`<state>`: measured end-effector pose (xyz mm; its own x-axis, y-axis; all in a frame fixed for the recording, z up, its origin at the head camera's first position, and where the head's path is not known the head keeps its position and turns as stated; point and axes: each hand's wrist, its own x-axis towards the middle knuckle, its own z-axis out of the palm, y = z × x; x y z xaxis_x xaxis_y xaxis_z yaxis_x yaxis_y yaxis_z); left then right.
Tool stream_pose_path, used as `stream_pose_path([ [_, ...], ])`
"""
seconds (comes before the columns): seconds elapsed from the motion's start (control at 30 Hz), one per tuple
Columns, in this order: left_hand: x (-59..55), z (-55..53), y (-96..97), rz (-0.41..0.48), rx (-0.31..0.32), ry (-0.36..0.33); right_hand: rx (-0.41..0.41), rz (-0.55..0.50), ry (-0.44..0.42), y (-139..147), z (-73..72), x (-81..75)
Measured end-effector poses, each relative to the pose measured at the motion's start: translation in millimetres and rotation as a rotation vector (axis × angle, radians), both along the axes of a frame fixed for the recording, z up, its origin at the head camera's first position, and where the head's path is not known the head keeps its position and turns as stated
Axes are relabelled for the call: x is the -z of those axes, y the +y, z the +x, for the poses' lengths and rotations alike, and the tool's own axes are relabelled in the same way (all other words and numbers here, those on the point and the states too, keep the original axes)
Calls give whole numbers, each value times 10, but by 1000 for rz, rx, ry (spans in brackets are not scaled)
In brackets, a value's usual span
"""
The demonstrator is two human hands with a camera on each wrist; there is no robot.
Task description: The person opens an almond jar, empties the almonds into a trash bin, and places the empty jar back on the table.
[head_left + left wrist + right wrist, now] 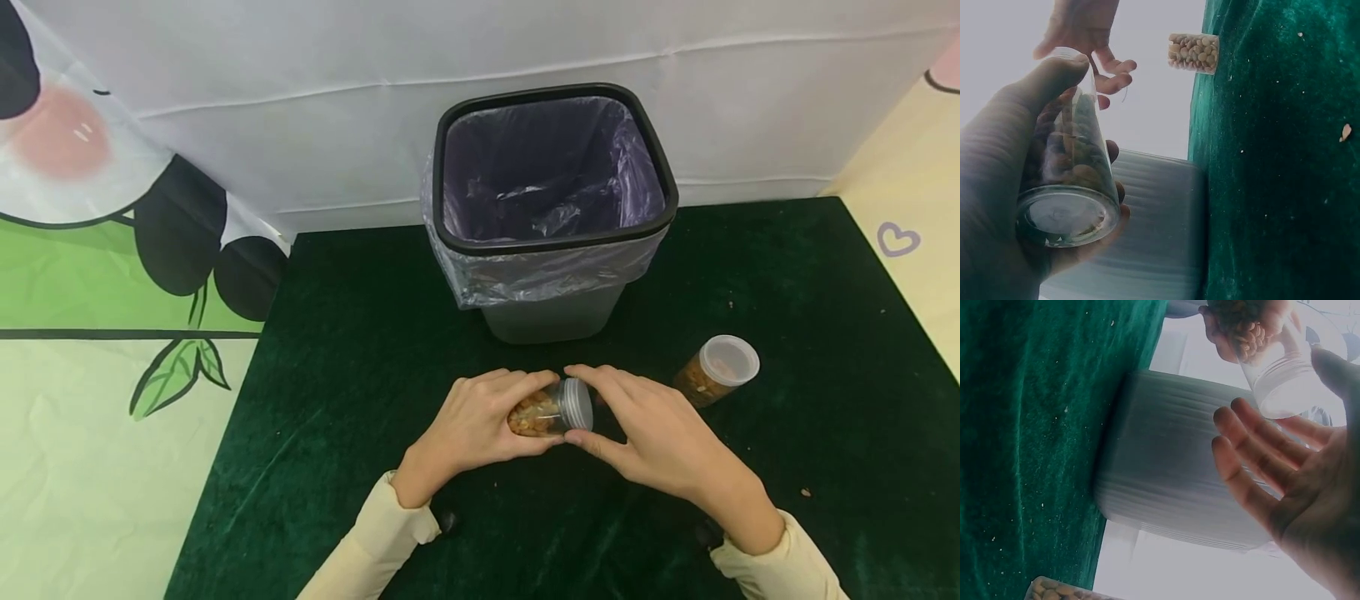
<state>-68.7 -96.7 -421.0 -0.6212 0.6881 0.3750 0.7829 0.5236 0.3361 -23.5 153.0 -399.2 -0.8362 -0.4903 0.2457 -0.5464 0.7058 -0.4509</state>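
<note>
In the head view, my left hand (480, 421) grips a clear jar (536, 413) of brownish pieces, tipped on its side above the cloth. The jar's base (1069, 215) faces the left wrist camera. A ridged, translucent lid (577, 405) points right. My right hand (660, 429) pinches this lid between thumb and forefinger. In the right wrist view its other fingers (1247, 481) are spread away from the jar. Right of the hands, a second jar (701, 379) of similar pieces stands on the cloth, capped by a pale lid (729, 360).
A bin (555, 315) with a black rim and clear plastic liner stands behind the hands, against the white backdrop (337, 142). Dark green cloth (360, 333) covers the table. A few small crumbs (806, 492) lie at the right. Printed cartoon sheets (112, 275) flank the table.
</note>
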Motion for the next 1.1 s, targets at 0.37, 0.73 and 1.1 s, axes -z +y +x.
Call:
stream_pose_path([
  [0.37, 3, -11, 31, -5, -6, 12, -65, -31, 67, 40, 8, -28],
  [0.73, 2, -6, 73, 2, -6, -19, -103, -31, 141, 92, 16, -20],
  [1.1, 17, 5, 56, 36, -33, -59, -160, -131, 249, 81, -33, 31],
])
